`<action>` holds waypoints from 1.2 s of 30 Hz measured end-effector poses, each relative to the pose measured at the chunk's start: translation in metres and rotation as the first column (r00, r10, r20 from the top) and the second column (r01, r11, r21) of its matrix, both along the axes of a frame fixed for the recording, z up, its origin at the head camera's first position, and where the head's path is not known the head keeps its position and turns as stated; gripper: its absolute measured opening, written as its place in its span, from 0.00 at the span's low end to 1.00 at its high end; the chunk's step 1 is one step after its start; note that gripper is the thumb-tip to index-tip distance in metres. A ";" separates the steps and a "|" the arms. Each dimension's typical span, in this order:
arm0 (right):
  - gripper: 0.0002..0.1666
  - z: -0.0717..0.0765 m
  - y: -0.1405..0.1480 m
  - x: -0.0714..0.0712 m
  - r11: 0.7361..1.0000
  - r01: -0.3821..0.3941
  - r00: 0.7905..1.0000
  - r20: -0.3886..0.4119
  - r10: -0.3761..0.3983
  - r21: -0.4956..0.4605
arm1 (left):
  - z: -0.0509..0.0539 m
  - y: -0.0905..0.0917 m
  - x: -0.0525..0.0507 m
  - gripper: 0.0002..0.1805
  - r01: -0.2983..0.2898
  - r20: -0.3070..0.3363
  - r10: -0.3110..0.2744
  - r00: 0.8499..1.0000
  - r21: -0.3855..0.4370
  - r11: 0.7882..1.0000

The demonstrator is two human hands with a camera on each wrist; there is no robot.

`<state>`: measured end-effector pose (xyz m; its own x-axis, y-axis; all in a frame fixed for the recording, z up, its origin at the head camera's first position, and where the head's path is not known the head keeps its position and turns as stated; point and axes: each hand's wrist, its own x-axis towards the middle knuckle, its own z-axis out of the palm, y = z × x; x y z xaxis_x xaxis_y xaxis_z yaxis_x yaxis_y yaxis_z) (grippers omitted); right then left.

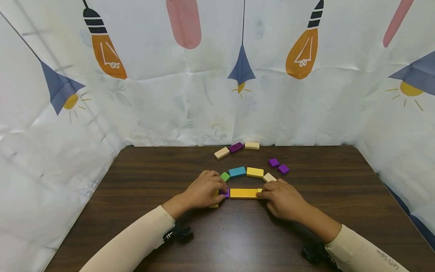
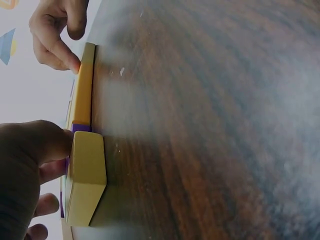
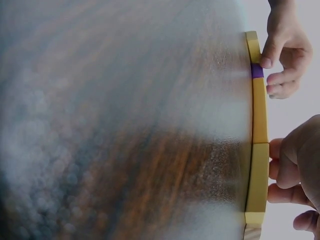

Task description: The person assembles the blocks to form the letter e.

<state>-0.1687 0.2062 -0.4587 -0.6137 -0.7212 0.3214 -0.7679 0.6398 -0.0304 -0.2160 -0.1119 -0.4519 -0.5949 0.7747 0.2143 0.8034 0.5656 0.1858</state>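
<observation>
A row of flat wooden blocks lies in front of both hands. My left hand [image 1: 205, 190] pinches the small purple block [image 1: 227, 193] between thumb and fingers. Beside that hand, a yellow block [image 2: 87, 165] stands at the row's left end, partly covered in the head view. A long orange-yellow block [image 1: 243, 193] adjoins the purple one. My right hand [image 1: 285, 200] touches the top near the long block's right end with an extended index finger, its thumb apart. Another yellow block [image 3: 257, 175] continues the row there, mostly hidden under the right hand in the head view.
Behind the row curves an arc of green [image 1: 225, 176], blue [image 1: 237, 172], yellow [image 1: 255, 172] and plain wood [image 1: 269, 177] blocks. Two purple blocks [image 1: 283, 169] lie to its right. Several more blocks [image 1: 236, 147] sit near the far edge of the brown table [image 1: 153, 162], before a patterned curtain.
</observation>
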 end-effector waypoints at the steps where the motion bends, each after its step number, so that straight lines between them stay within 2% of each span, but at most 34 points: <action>1: 0.23 0.000 0.000 0.000 1.000 0.000 1.000 -0.001 0.000 0.000 | 0.000 0.000 0.000 0.04 0.002 0.003 -0.002 1.000 0.003 1.000; 7: 0.23 0.000 0.000 -0.001 1.000 -0.004 1.000 0.000 0.004 0.000 | 0.002 -0.002 -0.003 0.05 -0.009 0.014 0.009 1.000 0.037 0.999; 11: 0.23 0.000 0.000 -0.001 1.000 -0.004 1.000 0.000 0.004 0.006 | 0.007 -0.007 -0.010 0.07 -0.040 0.012 0.039 0.999 0.079 0.996; 17: 0.23 0.000 0.001 0.000 1.000 -0.002 1.000 0.001 0.002 0.009 | 0.013 -0.014 -0.029 0.12 -0.097 0.003 0.098 0.995 0.125 0.987; 25: 0.23 0.000 0.002 0.000 1.000 0.001 1.000 0.000 -0.001 0.002 | 0.017 -0.019 -0.053 0.15 -0.196 0.028 0.194 0.981 0.112 0.974; 36: 0.24 -0.001 0.001 0.000 1.000 0.003 1.000 0.004 -0.003 0.003 | 0.010 -0.016 -0.077 0.18 -0.240 0.031 0.238 0.971 0.062 0.969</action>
